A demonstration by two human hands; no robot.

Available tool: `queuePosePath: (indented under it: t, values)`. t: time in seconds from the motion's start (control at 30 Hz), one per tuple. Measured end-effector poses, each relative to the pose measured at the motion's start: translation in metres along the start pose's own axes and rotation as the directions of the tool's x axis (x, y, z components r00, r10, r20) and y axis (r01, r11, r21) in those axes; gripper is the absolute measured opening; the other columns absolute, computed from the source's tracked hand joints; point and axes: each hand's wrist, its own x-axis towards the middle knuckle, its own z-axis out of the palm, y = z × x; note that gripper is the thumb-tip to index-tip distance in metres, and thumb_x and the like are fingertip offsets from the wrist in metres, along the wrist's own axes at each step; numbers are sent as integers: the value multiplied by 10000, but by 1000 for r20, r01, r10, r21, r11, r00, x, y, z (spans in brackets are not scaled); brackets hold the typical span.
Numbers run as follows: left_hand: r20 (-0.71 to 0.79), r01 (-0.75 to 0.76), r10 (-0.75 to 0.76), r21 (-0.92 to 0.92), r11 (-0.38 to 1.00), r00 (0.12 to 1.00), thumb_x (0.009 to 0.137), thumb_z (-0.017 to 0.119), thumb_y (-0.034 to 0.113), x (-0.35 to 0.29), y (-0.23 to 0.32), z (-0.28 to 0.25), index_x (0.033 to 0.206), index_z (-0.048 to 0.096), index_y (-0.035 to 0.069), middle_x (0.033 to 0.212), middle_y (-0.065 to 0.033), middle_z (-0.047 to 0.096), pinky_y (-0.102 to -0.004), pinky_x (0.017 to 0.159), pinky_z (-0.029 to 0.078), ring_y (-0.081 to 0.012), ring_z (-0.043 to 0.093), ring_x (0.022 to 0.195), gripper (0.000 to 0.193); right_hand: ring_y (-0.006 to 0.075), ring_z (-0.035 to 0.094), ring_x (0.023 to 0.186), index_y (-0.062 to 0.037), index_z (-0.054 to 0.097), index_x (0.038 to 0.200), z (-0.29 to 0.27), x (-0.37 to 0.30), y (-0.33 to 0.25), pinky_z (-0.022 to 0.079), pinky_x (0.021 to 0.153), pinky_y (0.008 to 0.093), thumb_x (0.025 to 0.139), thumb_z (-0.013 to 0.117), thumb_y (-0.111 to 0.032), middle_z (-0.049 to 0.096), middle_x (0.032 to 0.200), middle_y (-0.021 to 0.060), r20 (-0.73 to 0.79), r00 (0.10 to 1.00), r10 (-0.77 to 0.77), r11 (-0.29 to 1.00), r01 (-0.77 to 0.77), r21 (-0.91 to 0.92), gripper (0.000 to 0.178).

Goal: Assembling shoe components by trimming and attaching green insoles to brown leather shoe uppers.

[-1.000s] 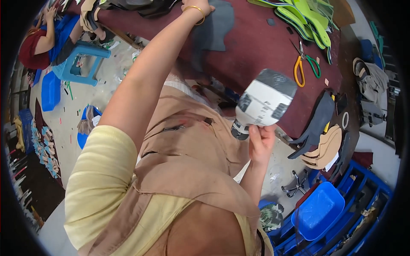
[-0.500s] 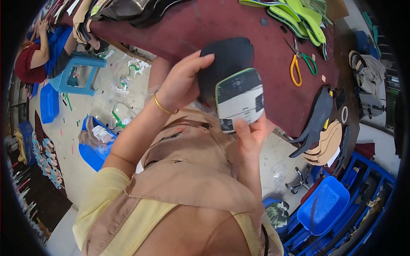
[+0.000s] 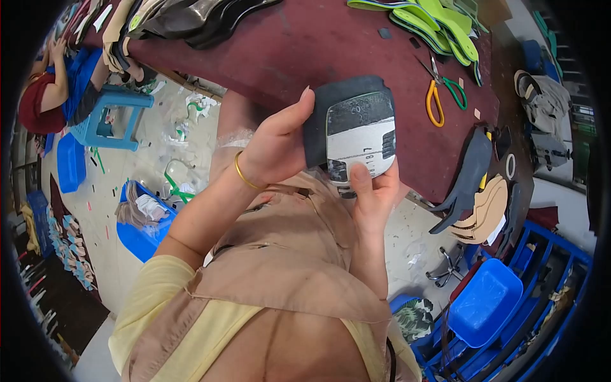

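My left hand [image 3: 275,145] grips a black insole-shaped piece [image 3: 317,130] by its left side, thumb raised along the edge. Over its front lies a flat, rounded white-and-black insole [image 3: 358,136] with printed marks. My right hand [image 3: 375,194] pinches this insole at its lower end, thumb on the face and fingers behind. The two pieces overlap, with the black one showing above and to the left. Both are held in front of my apron, over the near edge of the maroon table [image 3: 280,60].
On the table are scissors [image 3: 433,102] with orange and green handles, green insoles [image 3: 439,28], dark pieces [image 3: 213,19] and beige pieces [image 3: 489,213]. Blue bins [image 3: 143,226] and a blue stool [image 3: 111,114] stand left, near another person [image 3: 48,95]. Scraps litter the floor.
The white-and-black insole has moved up and turned more upright, so it covers more of the black piece. The black piece has come slightly lower and to the right with my left hand.
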Motion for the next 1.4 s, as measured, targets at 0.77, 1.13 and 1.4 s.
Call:
queuePosePath:
  t: [0.77, 1.13, 1.4]
  values:
    - [-609, 397, 531, 791, 466, 589, 948, 451, 271, -79, 69, -137, 945, 562, 26, 659, -76, 570, -295, 603, 468, -156, 563, 587, 269, 138, 455, 665, -105, 379, 1300, -47, 19, 2, 351, 659, 314, 899, 481, -439, 543, 1212, 50, 348, 935, -67, 844, -133, 520, 532]
    - [-338, 195, 415, 916, 350, 845, 876, 604, 174, -49, 37, -37, 874, 659, -6, 752, -5, 621, -207, 590, 420, -63, 547, 661, 188, 124, 469, 683, -18, 441, 1243, -43, 13, 6, 349, 666, 302, 857, 547, -482, 565, 1109, 30, 422, 907, 7, 893, -195, 405, 612]
    - [-282, 291, -104, 773, 563, 954, 829, 672, 285, -17, 27, -8, 711, 613, -22, 649, 16, 577, -193, 577, 416, -46, 502, 601, 334, 127, 528, 660, 38, 483, 1153, -52, 1, -2, 369, 624, 271, 812, 626, -466, 591, 871, 84, 283, 951, 122, 937, -204, 282, 626]
